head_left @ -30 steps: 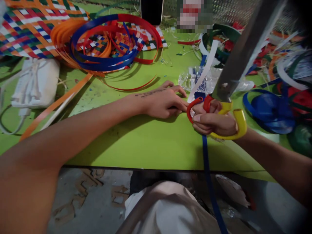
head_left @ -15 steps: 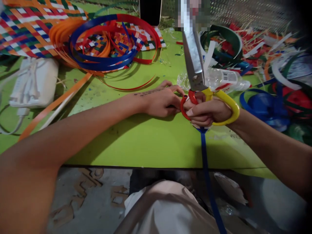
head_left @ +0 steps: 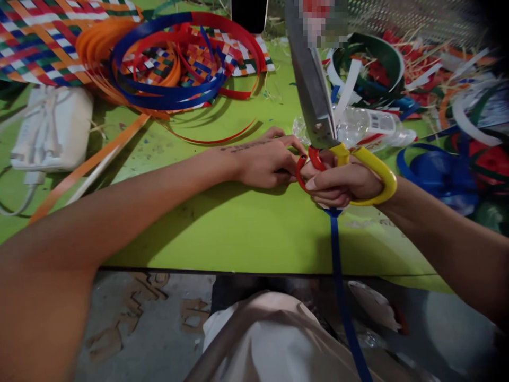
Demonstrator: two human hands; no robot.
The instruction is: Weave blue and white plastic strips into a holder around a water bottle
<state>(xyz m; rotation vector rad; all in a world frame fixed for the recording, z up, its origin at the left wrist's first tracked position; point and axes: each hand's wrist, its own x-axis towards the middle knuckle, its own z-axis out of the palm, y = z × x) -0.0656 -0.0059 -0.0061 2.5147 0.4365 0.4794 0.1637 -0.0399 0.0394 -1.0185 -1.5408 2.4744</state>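
Note:
My right hand (head_left: 345,183) is closed round a pair of scissors (head_left: 314,95) with one red and one yellow handle loop. The steel blades point up and away, and a pixelated patch partly covers their upper end. Beside it, my left hand (head_left: 266,164) rests low over the table, fingers curled towards the red loop. Its fingertips are partly hidden, so what they pinch cannot be made out. A flat blue strip (head_left: 337,249) emerges beneath my right hand, where a small piece of weaving partly shows, and hangs over the table's front edge.
Orange, blue and red strip coils (head_left: 167,98) lie at the back left by a woven multicoloured sheet (head_left: 59,40). A white power strip (head_left: 51,127) sits left. A clear plastic bottle (head_left: 377,127) lies behind my right hand, near tangled strips (head_left: 441,170). Cardboard scraps (head_left: 105,339) litter the floor.
The scissor blades have tilted slightly to the left and shine less. The whole view has shifted a little. Both hands keep nearly the same pose.

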